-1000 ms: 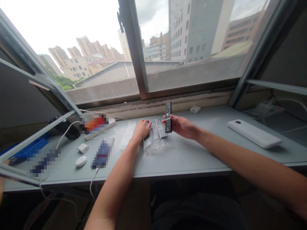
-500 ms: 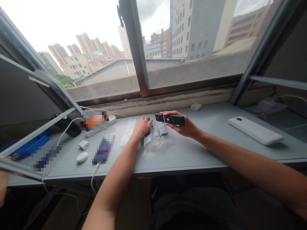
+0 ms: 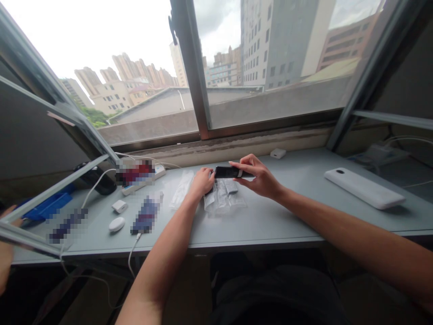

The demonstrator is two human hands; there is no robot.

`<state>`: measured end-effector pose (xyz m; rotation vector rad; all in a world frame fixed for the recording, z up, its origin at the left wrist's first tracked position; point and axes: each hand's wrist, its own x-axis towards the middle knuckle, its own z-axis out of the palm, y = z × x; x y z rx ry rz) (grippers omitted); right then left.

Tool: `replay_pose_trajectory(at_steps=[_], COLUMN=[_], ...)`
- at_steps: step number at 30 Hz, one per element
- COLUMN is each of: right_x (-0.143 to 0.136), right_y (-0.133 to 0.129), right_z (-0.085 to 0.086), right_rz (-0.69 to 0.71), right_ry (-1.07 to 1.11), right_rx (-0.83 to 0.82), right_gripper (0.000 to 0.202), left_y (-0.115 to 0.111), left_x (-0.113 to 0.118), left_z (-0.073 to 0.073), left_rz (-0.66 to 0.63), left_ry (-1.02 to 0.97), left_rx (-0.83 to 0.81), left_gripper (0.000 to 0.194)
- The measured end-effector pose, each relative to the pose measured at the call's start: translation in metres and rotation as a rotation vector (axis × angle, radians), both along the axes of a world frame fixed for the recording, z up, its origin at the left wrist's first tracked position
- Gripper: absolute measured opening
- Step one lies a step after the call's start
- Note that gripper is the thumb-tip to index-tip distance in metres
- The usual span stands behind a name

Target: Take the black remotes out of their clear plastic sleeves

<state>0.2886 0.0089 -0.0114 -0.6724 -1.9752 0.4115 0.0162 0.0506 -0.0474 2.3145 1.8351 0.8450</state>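
My right hand [image 3: 259,176] grips a black remote control [image 3: 225,172] between thumb and fingers. Its dark, glossy back faces me, and no buttons show. At the remote's left end is my left hand [image 3: 203,181], its fingers curled together just above the table. A dark thing shows under those fingers, too covered to make out. Whether the left fingertips touch the remote I cannot tell. Below both hands lie clear plastic bags [image 3: 223,201], with a small grey item [image 3: 231,187] among them. Another clear bag [image 3: 181,189] lies left of my left hand.
A white power bank-like block [image 3: 363,187] lies right on the grey table [image 3: 287,221]. Small white adapters [image 3: 278,153] [image 3: 119,206], a white oval case [image 3: 117,224], a power strip [image 3: 144,180], cables and blurred phones are around. Another person's arm [image 3: 5,262] shows at the left edge.
My right hand has turned the remote over, from its button side to its plain back. The remote's end is now close against my left hand, which has stayed nearly in place.
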Motion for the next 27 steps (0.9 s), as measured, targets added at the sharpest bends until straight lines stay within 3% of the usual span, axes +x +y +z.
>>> replay_pose_trajectory(at_steps=[6, 13, 15, 18, 22, 27], right_x=[0.001, 0.001, 0.004, 0.009, 0.012, 0.010], right_y=[0.000, 0.022, 0.031, 0.038, 0.038, 0.040], right_z=[0.000, -0.015, -0.023, -0.031, -0.033, -0.036], right_rz=[0.012, -0.034, -0.063, -0.164, -0.175, -0.200], right_ry=[0.088, 0.290, 0.281, 0.114, -0.014, -0.220], right_rx=[-0.103, -0.618, -0.719, -0.581, -0.489, -0.296], right_gripper=[0.066, 0.056, 0.064, 0.057, 0.037, 0.034], left_y=[-0.001, -0.001, -0.001, -0.001, 0.001, 0.000], left_x=[0.001, 0.001, 0.000, 0.000, 0.000, 0.001], left_z=[0.004, 0.003, 0.003, 0.003, 0.001, 0.002], left_rz=[-0.006, 0.001, -0.009, -0.016, -0.008, -0.008], left_ry=[0.018, 0.029, 0.031, 0.026, 0.013, 0.017], left_rx=[-0.033, -0.043, -0.045, -0.043, -0.040, -0.041], left_gripper=[0.040, 0.041, 0.041, 0.040, 0.040, 0.040])
